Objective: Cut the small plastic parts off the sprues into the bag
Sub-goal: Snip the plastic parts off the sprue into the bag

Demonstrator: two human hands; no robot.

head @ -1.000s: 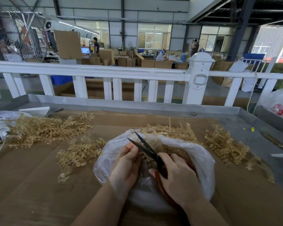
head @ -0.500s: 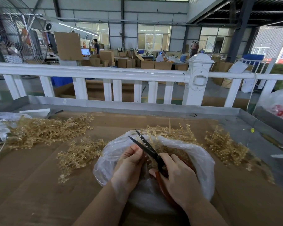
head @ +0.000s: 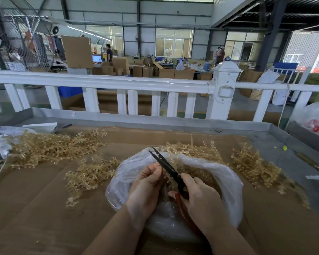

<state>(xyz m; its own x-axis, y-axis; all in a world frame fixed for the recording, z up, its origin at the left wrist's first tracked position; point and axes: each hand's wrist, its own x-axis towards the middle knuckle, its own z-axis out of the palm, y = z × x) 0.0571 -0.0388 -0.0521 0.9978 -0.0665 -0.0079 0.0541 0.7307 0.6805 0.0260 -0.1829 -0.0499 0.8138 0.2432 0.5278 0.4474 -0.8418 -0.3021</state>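
Note:
A clear plastic bag (head: pixel 226 183) lies open on the cardboard-covered table, holding a heap of small tan cut parts (head: pixel 201 175). Over its mouth my right hand (head: pixel 204 205) grips black scissors (head: pixel 166 166) with red handles, blades slightly apart and pointing up-left. My left hand (head: pixel 147 186) pinches a thin tan sprue (head: pixel 170 158) right beside the blades, fingers curled round it; most of the sprue is hidden by my fingers and the blades.
Tan sprue heaps lie on the table: a large one far left (head: pixel 50 146), a smaller one (head: pixel 90 175) left of the bag, one behind it (head: pixel 191 148) and one right (head: pixel 254 166). A white railing (head: pixel 118 83) borders the far edge.
The scissor blades have narrowed slightly and shifted a little. Both hands stay over the bag mouth, with my left fingers edging along the sprue.

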